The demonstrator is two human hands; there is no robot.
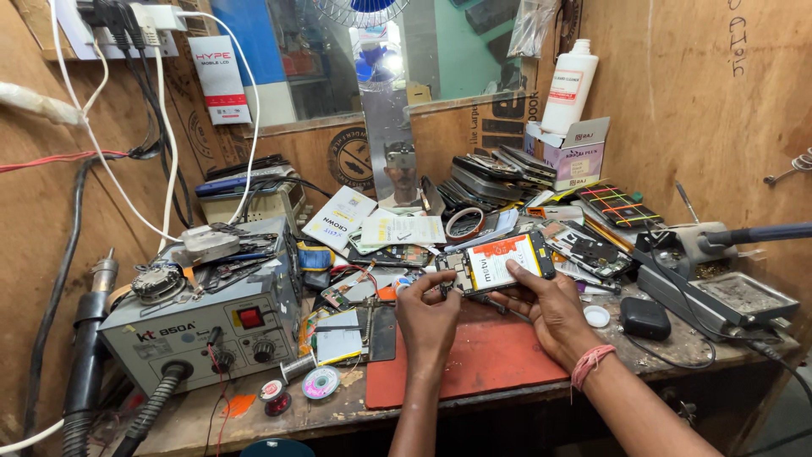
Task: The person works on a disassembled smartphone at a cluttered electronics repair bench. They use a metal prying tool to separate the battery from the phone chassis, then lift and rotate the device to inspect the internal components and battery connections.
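- Red mat (482,360) lay on the cluttered tabletop (355,410) beneath both hands.
- Right hand (550,309) gripped an opened phone (499,262), its battery showing, raised above the mat.
- Left hand (429,317) pinched the phone's left end.
- Grey rework station (211,317) sat left of the left hand.

Open room lay only over the red mat (491,360) up front, hemmed by the rework station (203,326) left and soldering stand (719,296) right.
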